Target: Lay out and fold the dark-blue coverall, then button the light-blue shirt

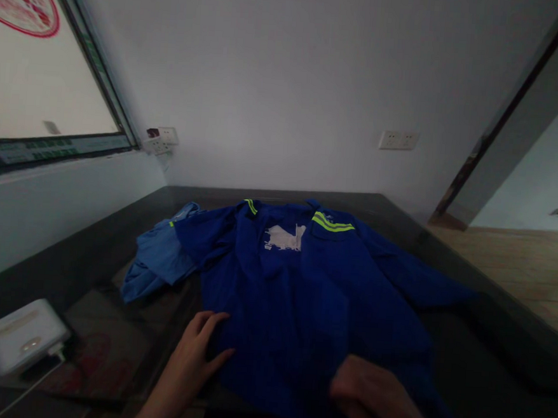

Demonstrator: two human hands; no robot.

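Observation:
A dark blue work jacket (324,276) with yellow-green reflective stripes lies spread on the dark table, its front parted and a pale patch visible inside near the collar. My left hand (200,347) rests at the jacket's lower left edge, thumb and fingers apart, fingertips touching the cloth. Low on the right front panel, my right hand (375,394) is curled closed at the cloth and looks slightly blurred. It appears to grip the jacket there, though its fingertips are hidden. One sleeve reaches out to the right; the other lies toward a lighter blue folded garment (158,255).
A white box-shaped device (29,335) with a plugged-in cable sits at the left on the dark table (356,201). Behind stands a white wall with sockets (398,140). A window (54,66) is at the left, and wooden floor (519,257) shows at the right.

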